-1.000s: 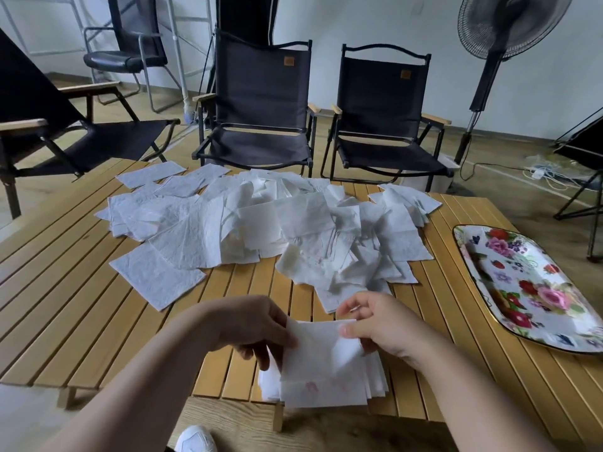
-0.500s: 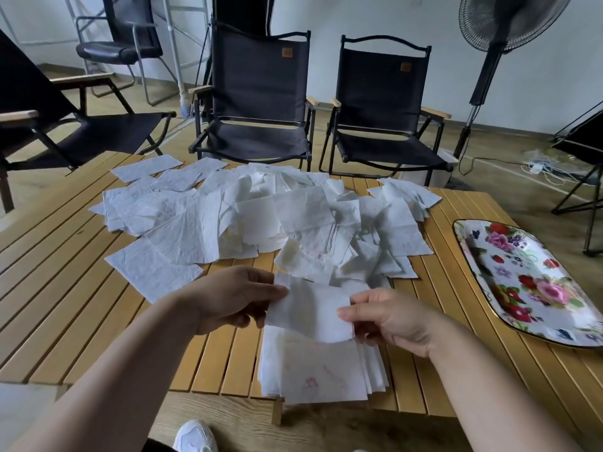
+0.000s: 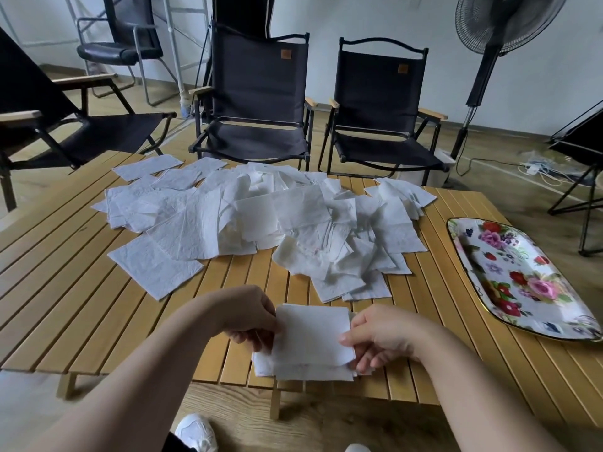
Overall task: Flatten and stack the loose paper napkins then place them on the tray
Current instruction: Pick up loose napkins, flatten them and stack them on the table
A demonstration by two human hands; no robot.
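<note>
1. Nearest the wearer, at the front edge of the slatted wooden surface [image 3: 98,288], lies the stack [image 3: 310,370] of flattened napkins.
2. Directly above the stack, the left hand [image 3: 251,318] pinches the left edge of a single napkin [image 3: 311,336]; the right hand [image 3: 375,334] pinches its right edge. The sheet is held taut between them.
3. Handling judgement: the paper is very light, limp and easily torn or creased; opposite edges or corners are the sound places to hold, with light pressure.
4. Beyond the stack, the loose pile [image 3: 261,220] of unsorted napkins covers the middle of the surface, many sheets crumpled and overlapping.
5. Right of the stack, well apart, the floral tray [image 3: 522,282] holds no napkins.
6. Behind the pile stand black folding chairs [image 3: 257,102] and, to the far right of the stack, a pedestal fan [image 3: 489,60]; cables lie on the floor.
</note>
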